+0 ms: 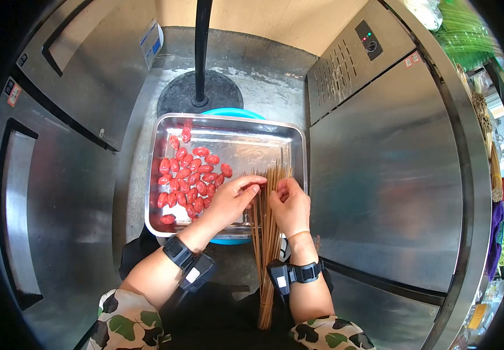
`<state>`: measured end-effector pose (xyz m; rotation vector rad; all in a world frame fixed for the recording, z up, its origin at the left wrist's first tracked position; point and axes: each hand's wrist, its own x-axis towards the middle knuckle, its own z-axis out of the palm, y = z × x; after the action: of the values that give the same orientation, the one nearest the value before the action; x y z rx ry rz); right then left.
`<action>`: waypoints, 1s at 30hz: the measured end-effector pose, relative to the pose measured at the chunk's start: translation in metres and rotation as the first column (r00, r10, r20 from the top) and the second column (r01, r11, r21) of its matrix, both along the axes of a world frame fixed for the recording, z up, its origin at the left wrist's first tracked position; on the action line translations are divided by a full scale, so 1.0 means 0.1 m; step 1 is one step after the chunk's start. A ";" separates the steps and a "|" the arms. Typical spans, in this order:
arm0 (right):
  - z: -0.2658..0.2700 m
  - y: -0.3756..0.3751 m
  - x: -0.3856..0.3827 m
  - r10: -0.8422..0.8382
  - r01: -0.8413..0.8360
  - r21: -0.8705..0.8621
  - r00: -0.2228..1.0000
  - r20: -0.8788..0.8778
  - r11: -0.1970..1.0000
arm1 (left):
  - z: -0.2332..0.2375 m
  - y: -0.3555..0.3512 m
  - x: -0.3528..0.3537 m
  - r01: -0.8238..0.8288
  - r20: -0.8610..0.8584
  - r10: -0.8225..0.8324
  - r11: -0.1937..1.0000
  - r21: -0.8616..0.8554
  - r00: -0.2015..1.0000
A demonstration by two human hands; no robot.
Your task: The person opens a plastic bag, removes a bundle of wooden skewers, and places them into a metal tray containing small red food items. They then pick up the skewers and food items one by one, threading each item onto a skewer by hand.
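Note:
A bundle of thin bamboo skewers (268,233) runs from my lap up over the near right part of a metal tray (300,146). The bundle is tied near its lower end, and its upper ends fan out. My left hand (234,201) reaches across the tray to the bundle's left side, thumb and fingertips pinched at the skewers. On the opposite side my right hand (293,207) has its fingers curled in against the skewers. Exactly how many each hand grips is hidden. Shiny red oval pieces (193,164), like small sausages, lie in the tray's left half.
Under the tray shows a blue basin rim (234,113). Behind it stands a black pole (201,52) on a round base (173,93). Steel cabinets flank me, one on the left (59,192) and one on the right (380,175). More skewer bundles (494,169) lie at far right.

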<state>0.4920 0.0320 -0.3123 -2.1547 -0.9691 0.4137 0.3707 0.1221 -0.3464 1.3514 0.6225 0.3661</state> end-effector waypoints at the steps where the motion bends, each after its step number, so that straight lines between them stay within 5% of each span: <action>1: 0.03 0.00 -0.01 0.021 -0.021 -0.015 1.000 0.003 1.000 | 0.02 0.00 0.00 0.032 -0.015 -0.032 0.999 0.019 0.999; 2: 0.05 0.00 -0.02 0.042 -0.042 -0.030 0.999 0.007 0.999 | 0.01 -0.01 0.01 0.038 0.002 -0.038 0.997 0.072 0.999; 3: 0.03 0.00 -0.03 0.043 -0.021 0.086 0.965 -0.260 0.996 | -0.04 -0.03 0.03 0.043 0.019 -0.046 0.991 0.124 0.999; 5: -0.03 0.00 -0.04 0.129 0.104 0.276 0.694 -0.709 0.955 | -0.25 -0.07 0.06 -0.017 0.100 -0.004 0.977 0.212 0.995; 8: 0.06 0.01 0.01 0.176 0.190 0.274 0.417 -0.892 0.943 | 0.03 -0.06 0.03 -0.075 0.110 0.103 0.968 -0.238 0.989; 12: 0.04 0.04 -0.05 0.311 0.250 0.348 0.176 -0.934 0.903 | 0.06 0.08 -0.05 -0.165 0.096 0.230 0.881 -0.443 0.968; 16: 0.07 0.10 -0.23 0.241 0.096 0.264 0.202 -0.949 0.960 | 0.08 0.26 -0.12 -0.211 0.140 0.377 0.748 -0.630 0.916; 30: -0.04 0.22 -0.54 0.242 -0.149 0.198 0.402 -0.883 0.969 | 0.20 0.43 -0.21 -0.271 0.042 0.347 0.796 -0.541 0.937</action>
<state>0.4375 0.0535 -0.3164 -1.3272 -0.5409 1.4554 0.3494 0.1650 -0.3260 0.6815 0.7640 0.5065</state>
